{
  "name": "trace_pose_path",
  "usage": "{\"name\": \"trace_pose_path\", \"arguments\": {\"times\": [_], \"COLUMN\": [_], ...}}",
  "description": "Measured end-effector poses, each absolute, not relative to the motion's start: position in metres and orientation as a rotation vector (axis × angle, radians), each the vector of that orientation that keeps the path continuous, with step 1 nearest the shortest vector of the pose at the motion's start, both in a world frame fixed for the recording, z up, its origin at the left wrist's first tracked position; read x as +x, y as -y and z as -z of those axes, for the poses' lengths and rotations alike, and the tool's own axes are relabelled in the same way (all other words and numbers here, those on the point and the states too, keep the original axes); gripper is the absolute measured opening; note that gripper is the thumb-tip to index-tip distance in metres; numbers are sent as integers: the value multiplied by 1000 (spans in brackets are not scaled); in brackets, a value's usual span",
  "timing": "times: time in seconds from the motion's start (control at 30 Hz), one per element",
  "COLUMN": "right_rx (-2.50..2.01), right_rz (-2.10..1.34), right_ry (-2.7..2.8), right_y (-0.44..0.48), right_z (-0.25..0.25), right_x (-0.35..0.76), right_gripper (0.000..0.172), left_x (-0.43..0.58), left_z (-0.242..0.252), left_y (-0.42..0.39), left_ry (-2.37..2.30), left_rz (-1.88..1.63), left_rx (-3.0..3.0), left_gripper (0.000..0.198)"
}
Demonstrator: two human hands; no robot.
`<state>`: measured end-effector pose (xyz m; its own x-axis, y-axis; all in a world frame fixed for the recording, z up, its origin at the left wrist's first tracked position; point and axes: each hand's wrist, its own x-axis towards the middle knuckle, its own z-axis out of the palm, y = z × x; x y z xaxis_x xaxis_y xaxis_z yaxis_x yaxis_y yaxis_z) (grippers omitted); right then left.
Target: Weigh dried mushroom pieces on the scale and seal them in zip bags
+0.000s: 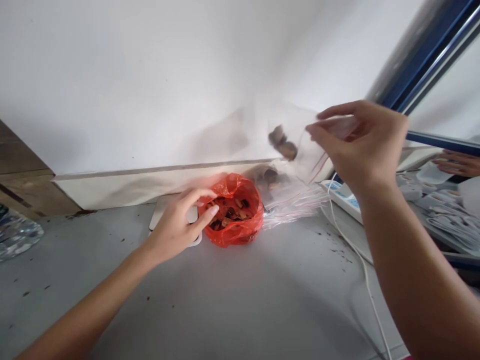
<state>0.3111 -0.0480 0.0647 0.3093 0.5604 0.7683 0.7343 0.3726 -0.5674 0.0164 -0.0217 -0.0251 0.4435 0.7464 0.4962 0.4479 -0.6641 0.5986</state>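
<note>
My right hand (365,142) is raised at the right, fingers pinched on a clear zip bag (309,150). A few dark brown pieces (283,142) sit in the bag's far end, blurred by motion. My left hand (182,220) is at the left rim of a red plastic bag (234,235), thumb and fingers apart. Brown, dried-looking pieces (234,210) lie inside the red bag. Whether my left fingertips touch its rim I cannot tell. Behind my left hand is a white, flat device (159,210), partly hidden.
More clear zip bags (292,205) lie stacked right of the red bag, some with brown pieces. A white power strip (341,200) and its cable (365,280) are at the right. Another person's hand (459,162) shows beyond the blue frame (423,70). A clear plastic container (18,235) stands far left.
</note>
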Motion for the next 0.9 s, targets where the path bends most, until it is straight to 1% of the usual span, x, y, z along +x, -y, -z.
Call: {"name": "trace_pose_path", "arguments": {"times": [0.07, 0.1, 0.17, 0.23, 0.3, 0.4, 0.5, 0.6, 0.73, 0.9], "right_rx": [-1296, -1310, -1355, -1412, -1486, -1513, -1515, -1519, -1433, -1137], "right_rz": [344, 376, 315, 108, -105, -279, -380, -369, -111, 146], "right_ry": [1354, 1418, 1632, 1765, 1862, 1823, 1652, 1616, 1755, 1866], "right_y": [48, 47, 41, 34, 30, 30, 32, 29, 24, 26], "right_z": [-59, -52, -32, -8, 14, 34, 38, 36, 27, 18], "right_x": [324, 331, 343, 353, 358, 361, 367, 375, 368, 322], "right_gripper": [8, 7, 8, 9, 20, 42, 50, 48, 36, 19], "left_x": [19, 21, 24, 29, 34, 42, 47, 48, 48, 52], "left_z": [30, 32, 35, 36, 34, 31, 30, 32, 36, 36], "left_y": [24, 24, 24, 23, 21, 22, 24, 25, 23, 20], "left_ry": [-1015, -1013, -1001, -976, -956, -916, -882, -874, -856, -809], "left_rz": [-1003, -980, -955, -972, -997, -1015, -999, -967, -900, -825], "left_rx": [2393, 2407, 2410, 2418, 2436, 2464, 2486, 2506, 2550, 2616], "left_gripper": [23, 24, 27, 26, 22, 18, 17, 17, 20, 19]}}
